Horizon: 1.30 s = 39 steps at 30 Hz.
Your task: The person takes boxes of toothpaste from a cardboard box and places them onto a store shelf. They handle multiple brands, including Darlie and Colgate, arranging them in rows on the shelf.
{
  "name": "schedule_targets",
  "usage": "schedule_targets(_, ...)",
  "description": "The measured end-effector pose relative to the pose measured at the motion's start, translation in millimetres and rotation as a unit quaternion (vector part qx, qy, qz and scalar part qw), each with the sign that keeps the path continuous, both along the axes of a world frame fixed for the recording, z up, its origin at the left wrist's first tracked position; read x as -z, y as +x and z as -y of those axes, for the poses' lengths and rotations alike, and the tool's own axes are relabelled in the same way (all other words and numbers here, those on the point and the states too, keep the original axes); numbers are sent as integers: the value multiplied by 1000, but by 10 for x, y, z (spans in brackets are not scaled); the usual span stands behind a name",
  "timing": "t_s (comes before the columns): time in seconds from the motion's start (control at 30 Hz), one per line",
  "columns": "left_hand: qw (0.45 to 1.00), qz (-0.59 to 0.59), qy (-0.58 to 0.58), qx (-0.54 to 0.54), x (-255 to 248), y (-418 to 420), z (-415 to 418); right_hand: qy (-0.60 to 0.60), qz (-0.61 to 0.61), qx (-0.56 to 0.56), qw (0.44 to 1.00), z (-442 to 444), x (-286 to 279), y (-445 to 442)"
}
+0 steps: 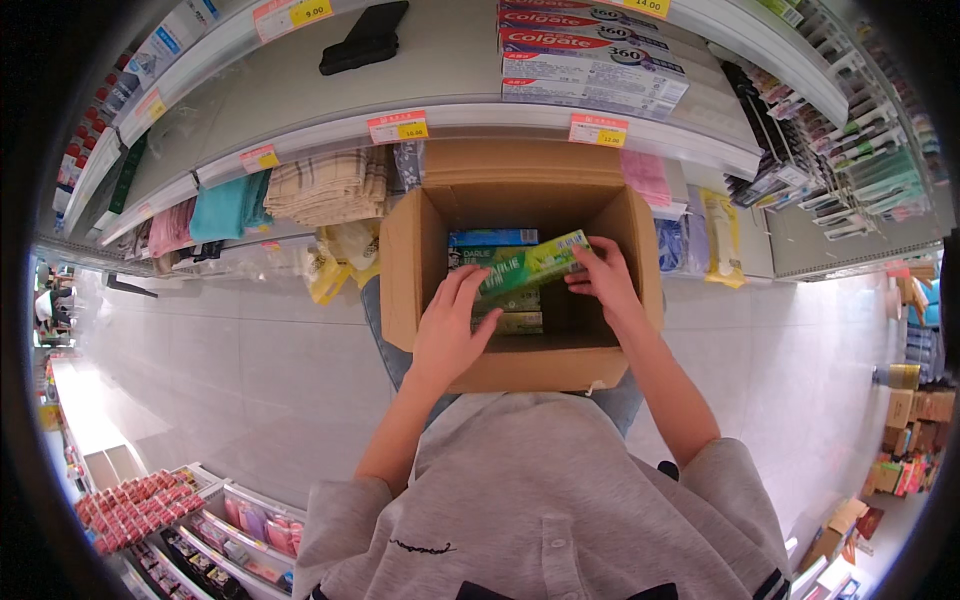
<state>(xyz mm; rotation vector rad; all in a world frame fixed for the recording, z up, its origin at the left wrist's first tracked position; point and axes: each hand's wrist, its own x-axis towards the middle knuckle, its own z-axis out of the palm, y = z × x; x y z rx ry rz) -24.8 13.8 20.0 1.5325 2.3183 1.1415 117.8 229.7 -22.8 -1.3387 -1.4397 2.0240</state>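
Both hands are at the mouth of an open cardboard box [517, 371] resting before me, over my legs. Between them, a green Darlie toothpaste carton [536, 262] lies tilted, its right end raised. My right hand [604, 274] grips that right end with thumb and fingers. At the carton's left end is my left hand [454, 322], its fingertips on the end and its thumb apart. Below, inside the box, several more toothpaste cartons are stacked at the left, among them a blue carton [493, 238] and a dark green carton [529, 300].
Ahead, a store shelf [270, 82] bears stacked Colgate cartons [592, 64] and a black object [367, 37]. Price tags line its edge. Folded towels [328, 187] fill the lower shelf. Hanging toothbrushes [855, 150] are at the right. A display rack [247, 525] stands behind me, left.
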Motion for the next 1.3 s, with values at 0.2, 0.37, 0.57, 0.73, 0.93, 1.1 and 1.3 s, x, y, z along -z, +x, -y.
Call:
schedule_targets(0.2, 998, 20, -51, 43, 65, -20, 54, -49, 106, -74, 990, -454, 456, -722)
schedule_targets(0.37, 997, 27, -44, 48, 95, -55, 42, -158, 123, -31, 979, -600, 1267, -1087)
schedule_targets(0.57, 998, 15, -48, 27, 125, -52, 82, -251, 107, 103, 956, -350, 1626, -1326)
schedule_targets(0.73, 997, 30, -56, 42, 104, -51, 46, -247, 78, 38, 965, -492, 1735, -1160)
schedule_targets(0.93, 995, 38, -74, 47, 91, -54, 28, -205, 45, 7, 978, -559, 1752, -1100)
schedule_targets(1.1, 994, 44, -88, 44, 54, -55, 15, -27, 249, -220, 943, -545, 1406, -1169)
schedule_targets(1.3, 994, 40, -94, 42, 95, -33, -3, 418, 364, -397, 731, -177, 371, -970)
